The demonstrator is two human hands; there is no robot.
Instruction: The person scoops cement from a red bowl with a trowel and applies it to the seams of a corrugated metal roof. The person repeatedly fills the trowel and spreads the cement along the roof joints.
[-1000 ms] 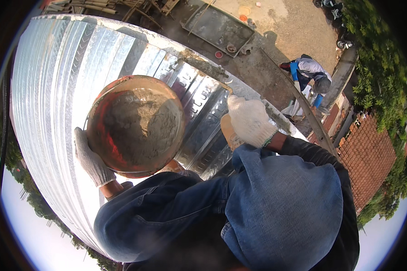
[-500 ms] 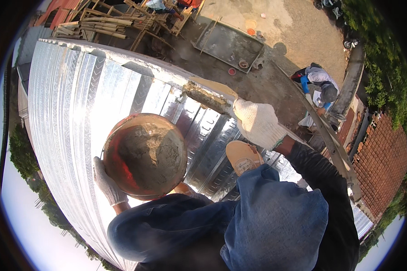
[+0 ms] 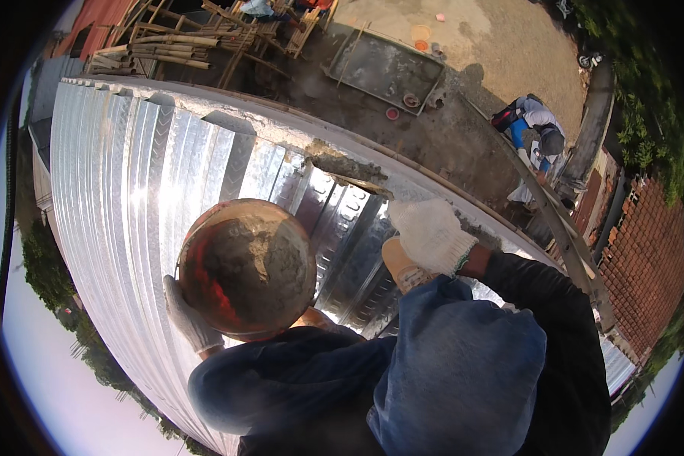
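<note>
My left hand (image 3: 191, 318), in a pale knit glove, grips the side of a round bucket (image 3: 204, 267) with reddish inner walls. Grey wet mortar (image 3: 266, 247) lies inside it, with a lighter, rough patch near the middle. My right hand (image 3: 427, 234), in a whitish glove, is closed at the edge of the metal roof. From it a thin trowel (image 3: 366, 185) points left, seen almost edge-on, its blade low over the mortar-smeared top of the wall (image 3: 334, 161). The glove hides the handle. A tan shoe (image 3: 400, 262) shows just below this hand.
Ribbed shiny metal sheets (image 3: 137, 197) spread under me and to the left. Beyond the wall there is a drop to the ground, with a mixing trough (image 3: 387, 68), bamboo poles (image 3: 171, 47) and a bent-over co-worker (image 3: 543, 133). A long beam (image 3: 555, 220) stands at the right.
My right hand has moved slightly down and nearer the shoe. The trowel has turned from showing its flat face to nearly edge-on, lower at the wall top. My left hand still holds the bucket.
</note>
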